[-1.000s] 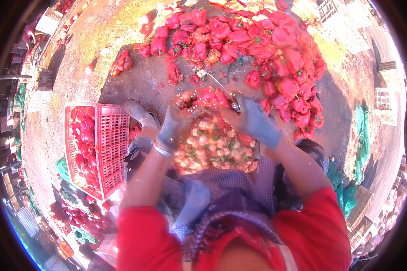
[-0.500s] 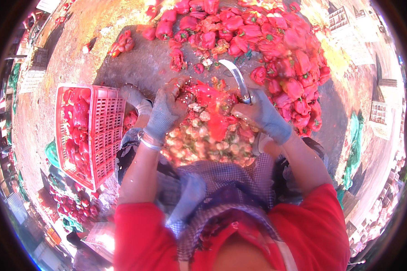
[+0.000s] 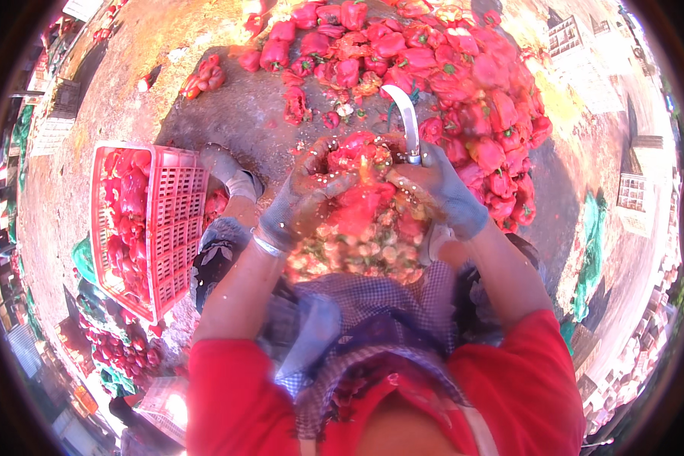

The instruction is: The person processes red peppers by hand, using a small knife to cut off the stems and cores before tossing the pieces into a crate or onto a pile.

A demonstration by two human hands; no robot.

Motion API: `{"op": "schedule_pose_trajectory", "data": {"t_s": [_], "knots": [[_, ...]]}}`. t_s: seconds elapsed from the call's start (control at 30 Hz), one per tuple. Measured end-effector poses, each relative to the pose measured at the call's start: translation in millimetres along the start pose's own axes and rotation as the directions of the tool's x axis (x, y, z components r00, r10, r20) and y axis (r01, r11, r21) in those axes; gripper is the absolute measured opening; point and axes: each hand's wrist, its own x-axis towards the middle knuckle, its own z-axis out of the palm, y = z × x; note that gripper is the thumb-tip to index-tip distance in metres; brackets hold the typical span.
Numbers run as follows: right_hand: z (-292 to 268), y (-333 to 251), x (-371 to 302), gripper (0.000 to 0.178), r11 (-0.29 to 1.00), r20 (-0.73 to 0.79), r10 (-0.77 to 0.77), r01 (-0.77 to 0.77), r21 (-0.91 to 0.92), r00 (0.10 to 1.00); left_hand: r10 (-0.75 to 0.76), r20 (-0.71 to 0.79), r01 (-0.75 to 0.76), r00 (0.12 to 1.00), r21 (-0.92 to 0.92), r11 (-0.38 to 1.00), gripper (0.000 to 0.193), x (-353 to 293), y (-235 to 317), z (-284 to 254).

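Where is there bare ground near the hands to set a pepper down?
Bare ground lies between the pink crate and the pepper pile, ahead of the left hand. It is crowded by the right hand with the knife, and in the lap, full of scraps.

I'm seeing dirt ground (image 3: 228, 114) bearing a big red pepper heap (image 3: 463, 68) far right, a red crate (image 3: 148, 228) sitting left, scattered peppers (image 3: 201, 76) lying far left.

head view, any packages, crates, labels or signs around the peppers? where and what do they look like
Crate: on the ground at the left, rectangular red plastic lattice, filled with red peppers.
Second crate: lower left, pale, only partly seen.
No labels, signs or screens can be made out.
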Motion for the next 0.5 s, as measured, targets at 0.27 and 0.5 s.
{"op": "schedule_pose_trajectory", "data": {"t_s": [0.27, 0.5], "knots": [[5.4, 5.7, -2.7, 0.047, 0.779, -0.068, -0.323, 0.224, -0.585, 0.944, 0.053, -0.123, -0.048, 0.991, 0.044, 0.998, 0.048, -0.5, -25.2, -10.8], [21.7, -0.9, -11.3, 0.053, 0.255, 0.111, -0.438, 0.242, -0.936, 0.892, 0.157, -0.112, -0.138, 0.981, 0.158, 0.978, 0.051, 6.0, -32.8, -11.7]]}}
